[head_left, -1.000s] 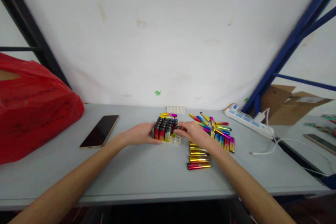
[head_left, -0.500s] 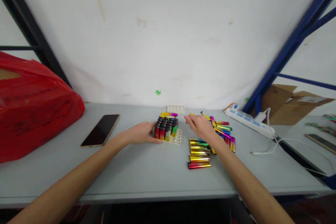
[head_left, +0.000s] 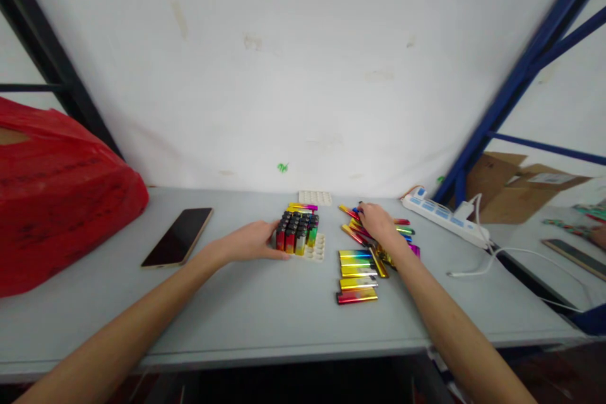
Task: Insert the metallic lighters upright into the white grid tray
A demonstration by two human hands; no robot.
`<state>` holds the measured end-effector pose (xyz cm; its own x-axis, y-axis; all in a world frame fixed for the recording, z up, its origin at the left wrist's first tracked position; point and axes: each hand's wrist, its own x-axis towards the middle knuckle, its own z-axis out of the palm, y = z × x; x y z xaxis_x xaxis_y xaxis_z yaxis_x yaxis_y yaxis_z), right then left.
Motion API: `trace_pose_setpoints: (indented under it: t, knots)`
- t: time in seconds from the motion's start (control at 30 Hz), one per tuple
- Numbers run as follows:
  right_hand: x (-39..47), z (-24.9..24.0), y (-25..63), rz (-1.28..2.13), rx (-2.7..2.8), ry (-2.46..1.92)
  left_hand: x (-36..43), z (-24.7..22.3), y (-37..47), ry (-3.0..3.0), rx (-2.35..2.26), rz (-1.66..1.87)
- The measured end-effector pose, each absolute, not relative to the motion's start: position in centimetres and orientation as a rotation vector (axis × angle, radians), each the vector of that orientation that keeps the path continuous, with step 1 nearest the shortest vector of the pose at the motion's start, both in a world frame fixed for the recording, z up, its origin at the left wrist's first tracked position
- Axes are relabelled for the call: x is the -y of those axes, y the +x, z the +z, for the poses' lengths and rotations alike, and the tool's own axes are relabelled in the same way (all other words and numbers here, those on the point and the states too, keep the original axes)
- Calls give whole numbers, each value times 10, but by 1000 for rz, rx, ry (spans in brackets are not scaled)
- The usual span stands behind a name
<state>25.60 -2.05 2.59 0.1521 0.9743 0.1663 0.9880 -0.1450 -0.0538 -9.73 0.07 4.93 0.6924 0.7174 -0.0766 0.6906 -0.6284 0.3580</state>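
Observation:
Several upright lighters [head_left: 297,233] stand packed in a white holed tray [head_left: 318,251], with open holes along its right side. My left hand [head_left: 253,240] is wrapped round the left side of this block, thumb along the front and fingers behind. At the loose pile of shiny lighters [head_left: 353,233] to the right, my right hand [head_left: 375,221] has its fingers closed at a dark-tipped lighter, partly hidden by the hand. Nearer the front lies a row of lighters [head_left: 357,271] on their sides. Behind the block lie a few more flat lighters [head_left: 303,207].
A second white tray [head_left: 315,197] lies by the wall. A phone [head_left: 178,237] and a red plastic bag [head_left: 66,196] are on the left. To the right are a power strip [head_left: 445,221], a white cable [head_left: 466,274] and a cardboard box [head_left: 516,192]. Another person's hand [head_left: 600,237] shows at the right edge.
My right hand has moved right, from beside the standing lighters to the loose pile, where some lighters now lie differently. My left hand stays at the block. The view has shifted slightly.

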Motion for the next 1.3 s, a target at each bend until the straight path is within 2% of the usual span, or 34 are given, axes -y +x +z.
trace_pose_setpoints:
  t: [0.23, 0.4, 0.47, 0.63, 0.8, 1.3]
  knots:
    - [15, 21, 264, -109, 1913, -2214, -2, 49, -98, 2547, -1076, 120]
    - [14, 22, 258, -187, 1744, -1880, -1, 47, -99, 2533, -1079, 156]
    - [14, 22, 250, -26, 1690, -1684, -1, 47, -99, 2529, -1081, 161]
    - [21, 20, 222, 735, 1515, -1282, -2, 47, -99, 2537, -1034, 164]
    - [32, 25, 195, 1107, 1315, -1299, -3, 46, -99, 2533, -1036, 155]
    - [48, 30, 171, 1094, 1366, -1246, -2, 46, -99, 2522, -1040, 148]
